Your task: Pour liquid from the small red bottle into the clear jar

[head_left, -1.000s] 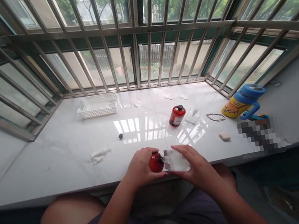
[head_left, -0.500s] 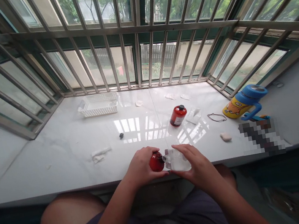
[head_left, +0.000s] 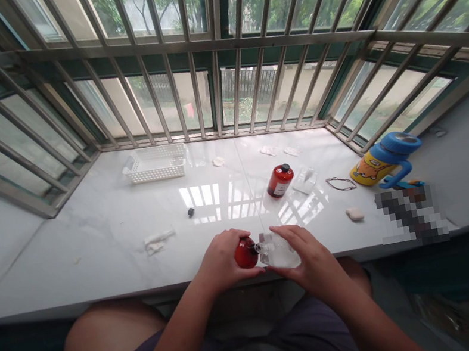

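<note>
At the front edge of the white marble ledge, my left hand is closed around a dark red bottle. My right hand grips a clear bottle, tipped on its side with its neck against the mouth of the red one. Whether liquid passes between them I cannot make out. A small black cap lies beyond my left hand. Further back stands a second red bottle with a black cap and a pale label.
A white perforated basket sits by the barred window. Crumpled tissue lies at left, a clear plastic piece near the capped bottle. To the right are a cord loop, a pale stone-like lump and a blue-yellow flask.
</note>
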The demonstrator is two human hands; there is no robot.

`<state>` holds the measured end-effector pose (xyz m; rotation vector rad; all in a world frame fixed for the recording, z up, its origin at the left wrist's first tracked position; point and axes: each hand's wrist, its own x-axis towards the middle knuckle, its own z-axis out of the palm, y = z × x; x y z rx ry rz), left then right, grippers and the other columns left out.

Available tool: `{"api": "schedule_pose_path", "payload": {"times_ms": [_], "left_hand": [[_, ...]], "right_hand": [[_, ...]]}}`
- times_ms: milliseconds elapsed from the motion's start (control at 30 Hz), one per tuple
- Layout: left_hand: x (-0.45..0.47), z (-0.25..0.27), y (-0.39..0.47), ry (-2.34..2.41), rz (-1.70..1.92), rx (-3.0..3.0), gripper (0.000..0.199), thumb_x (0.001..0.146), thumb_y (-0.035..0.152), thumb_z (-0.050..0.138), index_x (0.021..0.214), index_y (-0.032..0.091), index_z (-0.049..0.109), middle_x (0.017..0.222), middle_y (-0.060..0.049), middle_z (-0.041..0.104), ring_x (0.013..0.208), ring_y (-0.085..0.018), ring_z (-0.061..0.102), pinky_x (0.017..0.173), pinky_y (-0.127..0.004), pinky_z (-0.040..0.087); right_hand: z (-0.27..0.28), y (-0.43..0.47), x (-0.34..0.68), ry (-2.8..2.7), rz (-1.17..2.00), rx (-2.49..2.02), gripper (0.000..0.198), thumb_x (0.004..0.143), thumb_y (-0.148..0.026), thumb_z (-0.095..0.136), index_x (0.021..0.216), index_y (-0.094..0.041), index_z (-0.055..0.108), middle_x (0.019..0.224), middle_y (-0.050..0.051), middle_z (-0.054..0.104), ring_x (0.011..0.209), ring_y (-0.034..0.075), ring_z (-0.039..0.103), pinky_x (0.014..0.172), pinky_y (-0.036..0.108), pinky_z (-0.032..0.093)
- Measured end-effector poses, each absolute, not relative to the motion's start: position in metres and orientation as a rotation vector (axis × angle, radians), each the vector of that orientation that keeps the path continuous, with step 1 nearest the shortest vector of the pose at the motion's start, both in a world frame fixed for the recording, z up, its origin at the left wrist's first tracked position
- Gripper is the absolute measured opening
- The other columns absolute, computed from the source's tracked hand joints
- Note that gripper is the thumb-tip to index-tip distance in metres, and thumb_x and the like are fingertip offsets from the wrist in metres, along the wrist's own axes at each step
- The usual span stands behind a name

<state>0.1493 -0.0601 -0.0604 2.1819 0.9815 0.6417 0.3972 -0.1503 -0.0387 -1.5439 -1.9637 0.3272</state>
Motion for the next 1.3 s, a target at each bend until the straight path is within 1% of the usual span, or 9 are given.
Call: {"api": "schedule_pose_path", "payload": {"times_ms": [333, 800, 1000, 1300], "left_hand": [[0.149, -0.059, -0.060, 0.986, 0.651, 2.165, 0.074, 0.065, 0.051, 0.097, 0.126, 0.026, 0.064, 0.122, -0.007, 0.074, 0.113, -0.033, 0.070, 0.102, -0.048, 0.054], [0.148, -0.058, -0.061, 0.985, 0.657, 2.134, 0.072, 0.066, 0.047, 0.097, 0.126, 0.026, 0.064, 0.122, -0.006, 0.074, 0.113, -0.032, 0.070, 0.102, -0.048, 0.053], [0.148, -0.057, -0.061, 0.992, 0.662, 2.128, 0.072, 0.065, 0.045, 0.097, 0.126, 0.026, 0.064, 0.121, -0.007, 0.074, 0.113, -0.032, 0.070, 0.101, -0.048, 0.054], [0.147, -0.060, -0.060, 0.989, 0.671, 2.120, 0.072, 0.065, 0.047, 0.097, 0.126, 0.026, 0.064, 0.121, -0.007, 0.074, 0.112, -0.031, 0.070, 0.101, -0.047, 0.053]], "right_hand": [[-0.036, -0.149, 0.395, -1.958, 0.314, -1.540, 0.070, 0.088, -0.026, 0.080, 0.152, -0.034, 0.053, 0.137, 0.010, 0.065, 0.127, 0.034, 0.064, 0.107, 0.050, 0.059], [-0.031, -0.148, 0.392, -1.980, 0.283, -1.544, 0.072, 0.087, -0.023, 0.080, 0.153, -0.035, 0.053, 0.136, 0.009, 0.065, 0.126, 0.034, 0.064, 0.106, 0.050, 0.058], [-0.029, -0.147, 0.392, -1.990, 0.265, -1.550, 0.072, 0.086, -0.023, 0.081, 0.152, -0.034, 0.054, 0.136, 0.009, 0.066, 0.125, 0.034, 0.064, 0.106, 0.049, 0.058], [-0.027, -0.147, 0.392, -2.034, 0.249, -1.563, 0.070, 0.088, -0.021, 0.080, 0.152, -0.030, 0.052, 0.137, 0.011, 0.064, 0.125, 0.032, 0.063, 0.107, 0.048, 0.057]]}}
